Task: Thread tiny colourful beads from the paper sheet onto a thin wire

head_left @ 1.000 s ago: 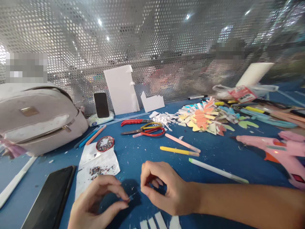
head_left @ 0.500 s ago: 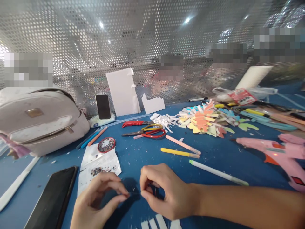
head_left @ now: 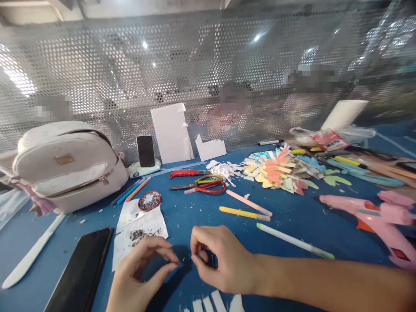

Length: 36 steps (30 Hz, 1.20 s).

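Note:
My left hand [head_left: 146,271] is closed in a pinch, thumb and fingertips together, over the blue table. Facing it with a small gap between, my right hand [head_left: 224,260] has its fingers curled and also pinched. A tiny speck or thread end shows by the left fingertips, too small to name. White paper strips [head_left: 218,300] lie just below the hands. Behind the left hand is a white sheet [head_left: 121,242] with dark, multicoloured bits on it and a red-rimmed round dish [head_left: 149,201]. A black phone [head_left: 79,271] lies left of that hand.
Scissors [head_left: 211,186], a yellow marker [head_left: 243,213] and a green-tipped marker [head_left: 292,240] lie beyond the hands. A pink glue gun [head_left: 367,212] is at right, near a pile of cut coloured paper [head_left: 276,169]. A pale backpack [head_left: 71,173] stands at left.
The view has tilted up a little and shifted left. Both hands keep nearly the same pinched pose; the faint thread-like line between them no longer shows clearly.

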Available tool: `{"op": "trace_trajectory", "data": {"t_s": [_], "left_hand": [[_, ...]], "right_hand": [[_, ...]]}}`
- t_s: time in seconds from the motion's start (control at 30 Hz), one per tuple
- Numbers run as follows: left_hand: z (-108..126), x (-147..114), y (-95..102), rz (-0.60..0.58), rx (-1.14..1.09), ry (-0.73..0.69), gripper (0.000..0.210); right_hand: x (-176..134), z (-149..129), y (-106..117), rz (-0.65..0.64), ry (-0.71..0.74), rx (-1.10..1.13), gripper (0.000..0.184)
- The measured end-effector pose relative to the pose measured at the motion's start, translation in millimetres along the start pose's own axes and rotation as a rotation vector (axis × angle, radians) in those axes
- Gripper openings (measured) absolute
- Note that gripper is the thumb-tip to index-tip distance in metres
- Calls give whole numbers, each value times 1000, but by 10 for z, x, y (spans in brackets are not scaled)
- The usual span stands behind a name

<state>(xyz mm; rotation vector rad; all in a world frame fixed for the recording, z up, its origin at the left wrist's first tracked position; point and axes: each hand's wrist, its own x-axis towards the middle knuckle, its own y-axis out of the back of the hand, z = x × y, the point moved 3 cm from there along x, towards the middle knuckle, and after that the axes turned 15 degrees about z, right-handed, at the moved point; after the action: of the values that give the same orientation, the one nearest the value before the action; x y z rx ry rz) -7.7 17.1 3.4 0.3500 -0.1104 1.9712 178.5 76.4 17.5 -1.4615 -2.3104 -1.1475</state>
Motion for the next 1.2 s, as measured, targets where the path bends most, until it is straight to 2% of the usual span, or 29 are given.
{"op": "trace_trajectory", "data": {"t_s": [0.13, 0.27, 0.4, 0.6, 0.83, 1.03, 1.2], "left_hand": [[11, -17, -12, -10, 70, -101, 17], [-11, -12, 28, -74, 190, -233, 17], [-11, -33, 36, -67, 211, -260, 17], [24, -71, -64, 43, -12, -31, 19], [-28, -50, -176, -7, -283, 208, 36], [-86, -49, -193, -17, -372, 287, 43], [-112, -46, -201, -44, -395, 292, 42]], "right_hand": [[-13, 5, 6, 26, 2, -24, 13], [-21, -17, 36, 84, 24, 1, 13], [-32, -46, 49, 129, 83, 76, 11], [-50, -65, 38, 170, 174, 141, 6], [-49, -99, 51, 220, 244, 182, 6], [-55, -61, 50, 234, 231, 159, 6], [-56, -62, 40, 236, 257, 115, 10]]}}
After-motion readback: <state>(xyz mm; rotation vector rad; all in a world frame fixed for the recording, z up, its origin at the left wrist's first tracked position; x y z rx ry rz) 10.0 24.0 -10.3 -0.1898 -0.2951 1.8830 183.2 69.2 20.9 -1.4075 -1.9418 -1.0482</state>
